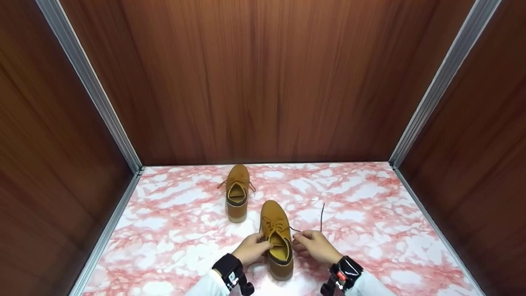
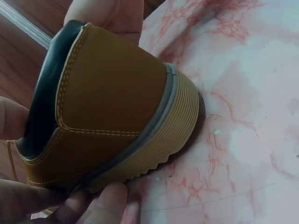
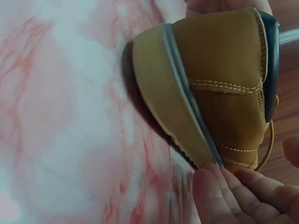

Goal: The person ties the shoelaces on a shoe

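Observation:
A tan lace-up shoe [image 1: 276, 216] stands between the two hands, its toe pointing away. My left hand [image 1: 251, 248] grips its left side, with the thumb at the dark collar [image 2: 44, 93] and the fingers [image 2: 110, 200] low along the sole. On the opposite side is my right hand [image 1: 314, 246]; its fingertips [image 3: 208, 179] touch the shoe near the sole's edge, while the thumb [image 3: 292, 149] stays apart from the collar. A brown shoelace [image 3: 271, 144] runs out from the shoe and passes behind the right fingers. Its loose end [image 1: 322, 216] shows beyond that hand.
Farther off, to the left, stands the matching tan shoe [image 1: 237, 174] with its laces out to both sides. Both shoes are on a red-and-white marbled surface [image 1: 176, 230]. Brown wood-look panels [image 1: 263, 82] enclose it at the back and sides, with grey metal strips [image 1: 431, 94] in the corners.

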Action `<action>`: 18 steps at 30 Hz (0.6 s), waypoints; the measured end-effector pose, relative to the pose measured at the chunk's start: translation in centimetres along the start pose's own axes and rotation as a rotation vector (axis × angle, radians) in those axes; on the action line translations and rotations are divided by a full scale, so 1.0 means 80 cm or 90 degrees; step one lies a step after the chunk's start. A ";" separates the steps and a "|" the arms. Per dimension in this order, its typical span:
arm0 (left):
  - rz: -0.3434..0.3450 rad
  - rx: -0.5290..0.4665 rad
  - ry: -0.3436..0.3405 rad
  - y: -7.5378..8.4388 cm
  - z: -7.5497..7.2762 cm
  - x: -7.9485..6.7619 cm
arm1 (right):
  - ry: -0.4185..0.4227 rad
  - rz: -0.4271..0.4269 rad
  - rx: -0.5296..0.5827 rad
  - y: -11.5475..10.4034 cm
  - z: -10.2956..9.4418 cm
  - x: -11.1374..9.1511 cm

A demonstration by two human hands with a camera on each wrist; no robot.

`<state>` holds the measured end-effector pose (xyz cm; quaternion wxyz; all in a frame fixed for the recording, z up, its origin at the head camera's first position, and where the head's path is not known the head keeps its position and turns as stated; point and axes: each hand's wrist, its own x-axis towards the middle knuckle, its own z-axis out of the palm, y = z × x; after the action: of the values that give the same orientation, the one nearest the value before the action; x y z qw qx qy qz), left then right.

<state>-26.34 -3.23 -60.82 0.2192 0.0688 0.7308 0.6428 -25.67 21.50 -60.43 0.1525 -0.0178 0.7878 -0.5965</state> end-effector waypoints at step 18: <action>0.061 0.134 0.099 0.021 -0.002 0.027 | -0.048 0.050 0.160 0.000 0.005 0.023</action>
<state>-28.66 -2.26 -59.67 0.1223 0.0761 0.8047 0.5760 -27.31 20.76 -60.91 0.2062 0.0100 0.7005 -0.6831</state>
